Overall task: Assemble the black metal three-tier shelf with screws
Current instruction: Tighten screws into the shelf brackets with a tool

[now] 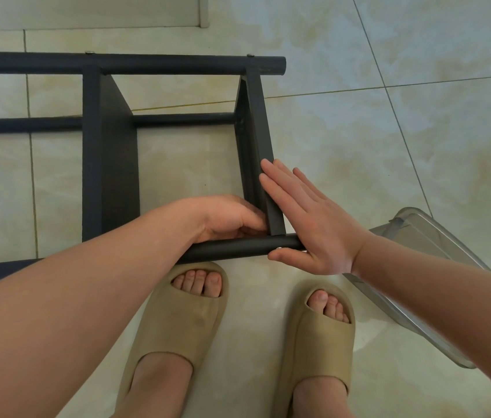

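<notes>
The black metal shelf (111, 164) lies on its side on the tiled floor, its round posts running left to right. My left hand (226, 217) reaches inside the frame, fingers curled at the inner corner where the right shelf panel (260, 125) meets the near post (232, 247). My right hand (307, 218) lies flat with straight fingers against the outer face of that panel, its thumb resting on the near post's end beside a small silver screw head (279, 248). Two more screw heads (249, 55) show on the far post.
My feet in tan slippers (177, 333) stand just below the near post. A clear plastic container (413, 267) leans on the floor at the right, under my right forearm. Pale glossy tiles surround the shelf.
</notes>
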`<action>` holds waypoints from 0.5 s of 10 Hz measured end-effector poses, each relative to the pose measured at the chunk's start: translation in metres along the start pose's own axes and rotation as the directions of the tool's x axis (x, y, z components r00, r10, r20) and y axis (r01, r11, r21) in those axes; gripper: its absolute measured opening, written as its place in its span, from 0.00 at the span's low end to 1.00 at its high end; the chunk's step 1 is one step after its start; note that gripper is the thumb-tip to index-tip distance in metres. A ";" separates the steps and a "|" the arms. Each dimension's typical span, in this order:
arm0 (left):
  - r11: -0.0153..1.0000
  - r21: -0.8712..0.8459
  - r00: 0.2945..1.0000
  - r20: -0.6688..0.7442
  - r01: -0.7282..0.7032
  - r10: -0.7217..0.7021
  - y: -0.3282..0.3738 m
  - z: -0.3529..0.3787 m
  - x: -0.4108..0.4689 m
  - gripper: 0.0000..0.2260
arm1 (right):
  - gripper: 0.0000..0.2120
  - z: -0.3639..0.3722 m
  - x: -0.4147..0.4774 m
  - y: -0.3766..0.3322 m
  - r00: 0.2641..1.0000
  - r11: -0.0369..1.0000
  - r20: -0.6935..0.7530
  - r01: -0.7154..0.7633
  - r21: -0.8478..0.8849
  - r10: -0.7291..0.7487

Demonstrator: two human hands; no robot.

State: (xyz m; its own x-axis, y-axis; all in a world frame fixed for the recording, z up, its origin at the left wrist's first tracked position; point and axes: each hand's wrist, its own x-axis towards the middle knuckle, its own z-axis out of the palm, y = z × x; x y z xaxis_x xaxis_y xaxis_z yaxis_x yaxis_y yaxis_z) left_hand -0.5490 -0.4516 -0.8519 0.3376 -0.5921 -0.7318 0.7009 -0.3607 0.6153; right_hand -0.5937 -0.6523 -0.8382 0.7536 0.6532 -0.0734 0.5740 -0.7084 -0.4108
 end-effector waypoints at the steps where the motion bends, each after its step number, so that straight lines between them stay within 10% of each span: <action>1: 0.999 -0.050 1.000 0.002 0.003 -0.003 -0.001 -0.003 0.000 0.06 | 0.46 0.000 0.000 0.000 1.000 1.000 -0.001 0.001 0.000 -0.001; 5: 1.000 0.012 1.000 -0.005 -0.001 0.001 -0.002 -0.001 0.002 0.07 | 0.46 0.000 0.000 0.000 1.000 1.000 -0.005 0.004 -0.003 -0.004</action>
State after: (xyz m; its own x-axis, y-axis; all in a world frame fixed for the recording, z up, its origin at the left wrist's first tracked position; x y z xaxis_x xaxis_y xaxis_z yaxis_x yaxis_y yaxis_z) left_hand -0.5490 -0.4516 -0.8544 0.3417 -0.5884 -0.7328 0.6933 -0.3685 0.6192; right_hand -0.5936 -0.6522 -0.8385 0.7529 0.6547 -0.0667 0.5781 -0.7064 -0.4084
